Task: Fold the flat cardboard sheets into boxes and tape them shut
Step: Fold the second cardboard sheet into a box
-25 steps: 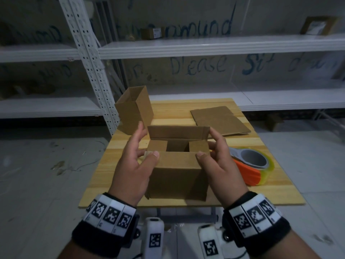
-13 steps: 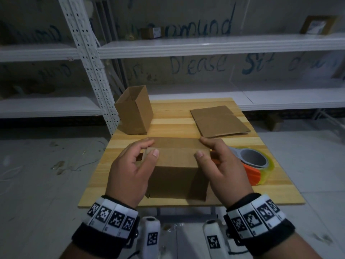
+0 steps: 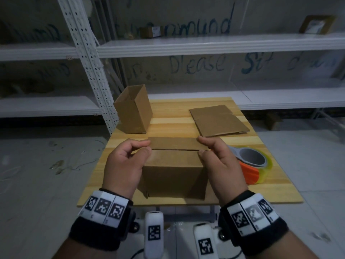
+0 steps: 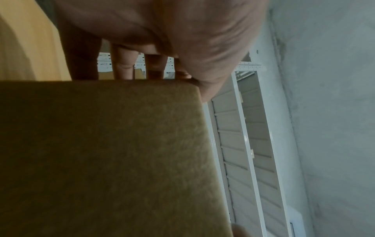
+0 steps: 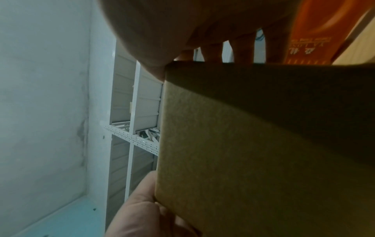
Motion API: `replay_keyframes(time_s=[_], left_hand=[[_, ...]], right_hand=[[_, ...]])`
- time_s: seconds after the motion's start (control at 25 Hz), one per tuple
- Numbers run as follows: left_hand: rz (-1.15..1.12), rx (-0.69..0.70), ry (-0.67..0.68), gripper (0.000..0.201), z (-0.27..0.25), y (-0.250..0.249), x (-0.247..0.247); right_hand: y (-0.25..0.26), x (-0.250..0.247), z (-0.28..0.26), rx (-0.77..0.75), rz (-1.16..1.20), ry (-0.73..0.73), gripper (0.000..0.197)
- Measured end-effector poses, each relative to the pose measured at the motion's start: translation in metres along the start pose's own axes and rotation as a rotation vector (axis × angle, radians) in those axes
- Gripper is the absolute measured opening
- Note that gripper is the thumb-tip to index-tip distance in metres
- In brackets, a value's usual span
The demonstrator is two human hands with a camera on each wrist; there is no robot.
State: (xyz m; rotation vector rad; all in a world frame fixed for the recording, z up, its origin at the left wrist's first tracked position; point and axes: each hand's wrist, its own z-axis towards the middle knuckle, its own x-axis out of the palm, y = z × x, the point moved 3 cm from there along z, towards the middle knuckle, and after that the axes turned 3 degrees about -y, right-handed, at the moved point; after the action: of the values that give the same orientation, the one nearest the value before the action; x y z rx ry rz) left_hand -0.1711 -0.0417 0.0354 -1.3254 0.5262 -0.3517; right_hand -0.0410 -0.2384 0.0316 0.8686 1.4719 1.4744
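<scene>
A small brown cardboard box [image 3: 174, 172] stands at the near edge of a wooden table [image 3: 280, 191], its two long top flaps folded down flat so they meet along a seam across the top. The left hand [image 3: 124, 165] curls round the box's left end, thumb on the near flap and fingertips [image 3: 141, 142] on the far flap. The right hand [image 3: 219, 161] mirrors it at the right end, thumb by the seam and fingers over the far flap, pinching the flaps closed. Both wrists wear black bands with printed square markers.

Just right of the box, partly behind the right hand, lies a roll of clear tape [image 3: 253, 165] on an orange dispenser. Beyond the box to the left stands an open-topped cardboard box [image 3: 133, 111], leaning slightly. Beyond the box to the right lies a flat cardboard sheet [image 3: 218, 120]. Behind the table run white metal shelves [image 3: 205, 44] against a wall with blue handwriting.
</scene>
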Motion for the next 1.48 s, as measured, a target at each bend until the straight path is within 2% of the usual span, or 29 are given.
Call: replay_keyframes(time_s=[0.24, 0.68, 1.08, 1.36, 1.48], left_hand=[[-0.016, -0.019, -0.045, 0.006, -0.002, 0.002, 0.003], [-0.008, -0.059, -0.052, 0.006, 0.001, 0.002, 0.004], [0.001, 0.006, -0.051, 0.006, -0.002, 0.002, 0.004], [-0.051, 0.093, -0.023, 0.015, -0.009, 0.005, 0.009], [-0.103, 0.067, -0.002, 0.003, -0.010, 0.011, 0.010]], right_hand=[[0.000, 0.001, 0.000, -0.023, 0.028, -0.024, 0.021], [-0.003, 0.002, 0.004, 0.005, 0.038, -0.050, 0.022], [0.002, 0.000, 0.000, -0.021, 0.026, -0.044, 0.021], [0.000, -0.004, 0.004, -0.077, -0.012, -0.035, 0.021], [0.001, -0.005, 0.005, -0.089, -0.032, -0.017, 0.021]])
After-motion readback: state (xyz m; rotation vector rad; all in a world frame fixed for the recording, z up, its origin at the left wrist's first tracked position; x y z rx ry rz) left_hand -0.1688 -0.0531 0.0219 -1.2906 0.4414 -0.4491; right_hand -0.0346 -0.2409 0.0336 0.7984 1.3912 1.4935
